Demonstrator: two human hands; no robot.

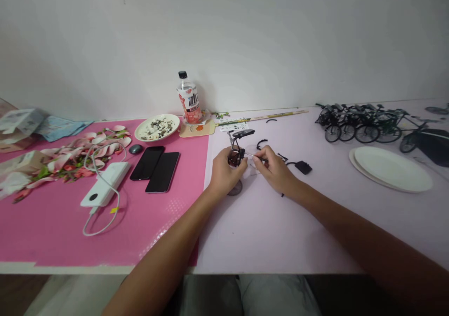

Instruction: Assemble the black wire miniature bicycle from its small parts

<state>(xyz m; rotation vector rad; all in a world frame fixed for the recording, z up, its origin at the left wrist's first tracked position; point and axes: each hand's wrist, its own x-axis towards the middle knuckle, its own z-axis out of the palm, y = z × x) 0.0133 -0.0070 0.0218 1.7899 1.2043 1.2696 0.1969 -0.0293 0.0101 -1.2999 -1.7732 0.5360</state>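
Note:
My left hand (226, 168) is closed around a small black model bicycle (242, 134), tilted so that one wheel points up and another shows below my fingers. Between the pinched fingers of my right hand (275, 168) is a thin screwdriver (258, 158) with a dark handle. Its metal shaft reaches left to the bicycle's frame beside my left thumb; the exact contact point is too small to make out. Right of my right hand lies a flat black part (303, 167) on the table, and a curved black piece (261, 143) sits just behind the hands.
Several assembled model bicycles (366, 131) stand at the back right, behind two stacked white plates (393, 168). On the pink left side are two phones (163, 172), a white power bank (105, 185) with cable, artificial petals (70, 159), a bowl (157, 128) and a bottle (189, 100).

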